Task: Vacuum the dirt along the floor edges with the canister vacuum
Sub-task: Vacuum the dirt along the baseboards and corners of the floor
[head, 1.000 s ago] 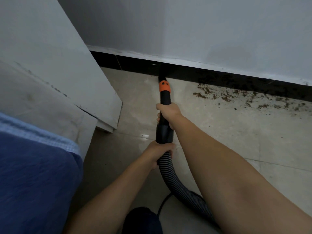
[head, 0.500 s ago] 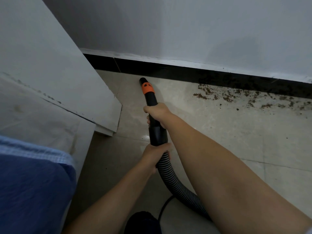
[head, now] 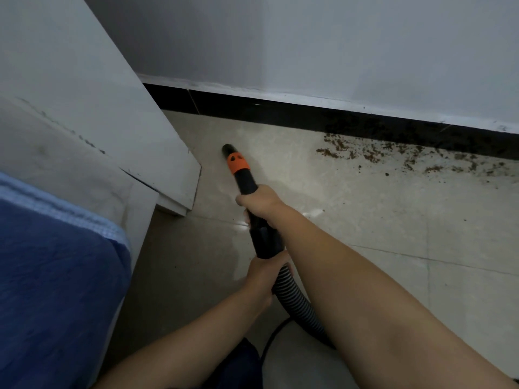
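Down at floor level, by a black baseboard (head: pixel 280 113), a person is holding a vacuum wand (head: pixel 247 181) w/ both hands. Right hand (head: pixel 259 199) is gripping the black tube, fingers curled round it; left hand (head: pixel 265 273) is clamping the ribbed hose (head: pixel 297 301) where it joins the wand. Nozzle tip (head: pixel 228 149), past an orange collar, is sitting low over pale tile near a white cabinet corner (head: pixel 179 189), well apart from the brown dirt (head: pixel 393 155) along the wall to the right. Risk: sweeping in too fast could be scattering crumbs; the trailing hose may be snagging.
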`<state>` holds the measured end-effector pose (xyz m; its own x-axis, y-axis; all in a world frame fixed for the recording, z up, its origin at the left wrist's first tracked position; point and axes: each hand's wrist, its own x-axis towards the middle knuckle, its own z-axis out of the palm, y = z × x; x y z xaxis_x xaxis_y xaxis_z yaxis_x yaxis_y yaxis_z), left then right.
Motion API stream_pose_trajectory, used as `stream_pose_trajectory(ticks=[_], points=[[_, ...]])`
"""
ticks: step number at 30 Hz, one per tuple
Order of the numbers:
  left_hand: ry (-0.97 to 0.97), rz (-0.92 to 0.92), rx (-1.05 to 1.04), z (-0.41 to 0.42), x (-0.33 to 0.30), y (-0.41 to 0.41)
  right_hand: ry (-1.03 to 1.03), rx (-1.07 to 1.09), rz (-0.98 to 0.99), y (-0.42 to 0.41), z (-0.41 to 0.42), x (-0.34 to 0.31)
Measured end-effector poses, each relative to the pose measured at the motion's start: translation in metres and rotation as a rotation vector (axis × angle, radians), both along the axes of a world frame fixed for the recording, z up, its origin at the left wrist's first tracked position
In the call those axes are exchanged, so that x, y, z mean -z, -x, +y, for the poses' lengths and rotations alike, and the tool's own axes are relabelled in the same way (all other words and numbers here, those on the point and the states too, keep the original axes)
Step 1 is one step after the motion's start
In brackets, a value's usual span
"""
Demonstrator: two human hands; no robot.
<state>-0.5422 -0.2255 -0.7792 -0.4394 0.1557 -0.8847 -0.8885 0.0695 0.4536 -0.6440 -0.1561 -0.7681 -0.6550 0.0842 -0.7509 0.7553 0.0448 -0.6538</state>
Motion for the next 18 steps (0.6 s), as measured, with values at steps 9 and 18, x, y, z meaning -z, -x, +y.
stream_pose_trajectory(ticks=[9, 18], points=[[0.011, -0.022, 0.218, 0.015, 0.001, -0.037, -0.027, 0.285, -0.003, -0.059, 0.036, 0.006], [-0.075, -0.080, 0.554, 0.054, -0.028, -0.056, 0.069, 0.583, -0.042, -0.115, 0.098, -0.016]])
